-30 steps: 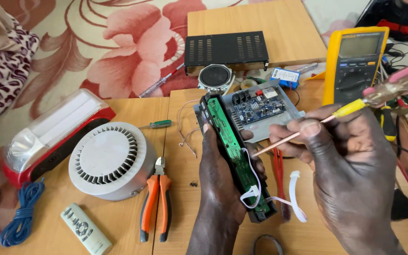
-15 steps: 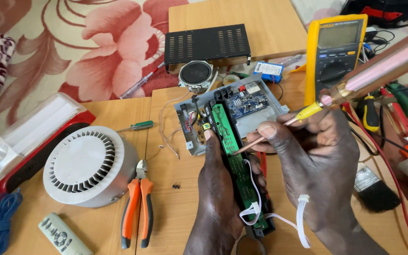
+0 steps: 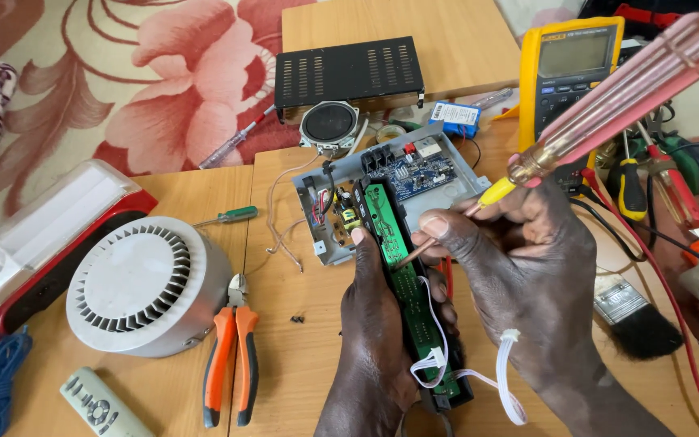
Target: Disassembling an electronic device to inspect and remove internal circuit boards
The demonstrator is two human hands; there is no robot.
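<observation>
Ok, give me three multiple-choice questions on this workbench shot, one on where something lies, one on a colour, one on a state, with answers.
1. Where do the pliers lie?
A. right of the round white vented housing
B. on the multimeter
C. on the black box

2. What colour are the plier handles?
A. blue
B. orange
C. green

3. What does the left hand do with the green circuit board?
A. rests apart from it
B. holds it
C. covers it wholly

Answers: 1 A, they sit beside the housing. 2 B, both grips are orange. 3 B, fingers wrap it while the right hand brings a soldering iron to it.
</observation>
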